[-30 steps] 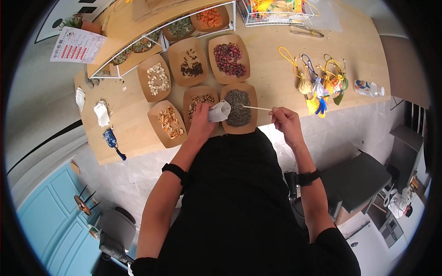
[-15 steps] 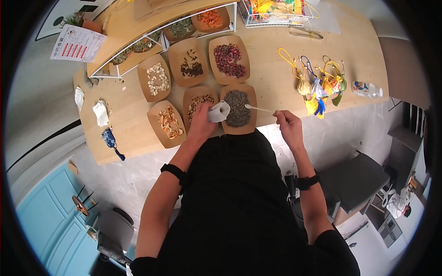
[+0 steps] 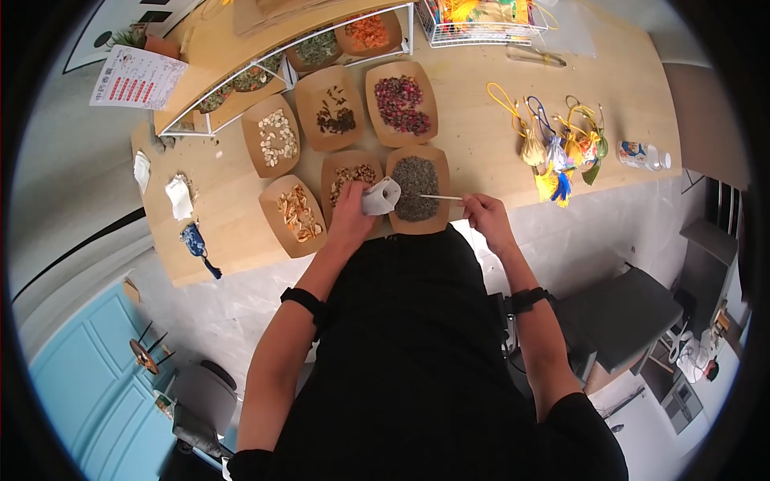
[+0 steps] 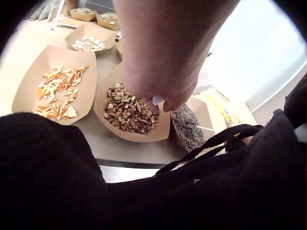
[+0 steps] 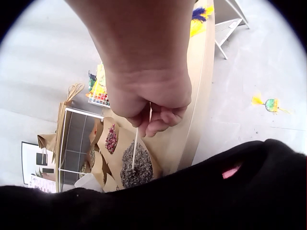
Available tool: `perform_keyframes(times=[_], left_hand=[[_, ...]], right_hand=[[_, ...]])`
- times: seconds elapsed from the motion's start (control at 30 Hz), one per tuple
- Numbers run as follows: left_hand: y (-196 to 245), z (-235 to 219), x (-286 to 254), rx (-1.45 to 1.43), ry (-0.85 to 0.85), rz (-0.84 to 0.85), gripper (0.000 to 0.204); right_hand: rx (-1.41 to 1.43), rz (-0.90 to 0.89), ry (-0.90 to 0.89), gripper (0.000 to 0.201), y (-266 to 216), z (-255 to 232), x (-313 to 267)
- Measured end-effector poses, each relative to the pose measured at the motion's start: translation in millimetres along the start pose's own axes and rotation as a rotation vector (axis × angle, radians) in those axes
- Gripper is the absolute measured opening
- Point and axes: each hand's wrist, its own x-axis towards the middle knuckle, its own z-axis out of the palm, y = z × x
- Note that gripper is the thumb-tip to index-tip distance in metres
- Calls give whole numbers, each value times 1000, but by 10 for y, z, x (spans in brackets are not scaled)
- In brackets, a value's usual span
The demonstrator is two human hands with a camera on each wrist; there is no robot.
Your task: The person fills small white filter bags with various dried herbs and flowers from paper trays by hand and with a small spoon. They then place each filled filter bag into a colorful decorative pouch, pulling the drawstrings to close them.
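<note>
My left hand [image 3: 349,215] grips a small white pouch [image 3: 378,199], its mouth facing right, over the tray of chopped brown pieces [image 4: 127,114]. In the left wrist view the forearm hides most of the pouch. Between thumb and fingers my right hand [image 3: 486,218] pinches a thin, pale long-handled spoon [image 3: 446,197]. Its far end dips into the grey dried buds [image 3: 415,210] in a brown paper tray [image 3: 439,221], just right of the pouch. In the right wrist view the spoon [image 5: 136,148] points down into those buds.
Paper trays of dried orange peel [image 3: 295,215], white slices [image 3: 275,136], dark cloves [image 3: 337,120] and red rosebuds [image 3: 401,104] surround the work. Tasselled sachets [image 3: 557,148] and a clear bottle [image 3: 642,155] lie right. A wire basket [image 3: 481,34] stands behind; a blue sachet [image 3: 192,240] lies left.
The right hand first drew the spoon back a little with its bowl showing, then moved left and pushed it into the grey buds. The left hand and pouch stay nearly still.
</note>
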Motion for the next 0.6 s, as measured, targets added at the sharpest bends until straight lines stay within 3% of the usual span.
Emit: perform_keyframes(times=[0.27, 0.47, 0.57, 0.6], left_hand=[[1, 14, 28, 0, -1, -4, 44], [-41, 71, 67, 30, 14, 29, 46], [-37, 110, 93, 13, 42, 121, 45], [-21, 134, 102, 3, 52, 126, 45]], right_hand=[[121, 43, 8, 27, -229, -67, -123], [136, -19, 21, 26, -546, -32, -309], [40, -113, 6, 23, -622, 86, -359], [-134, -307, 39, 21, -634, 161, -385]])
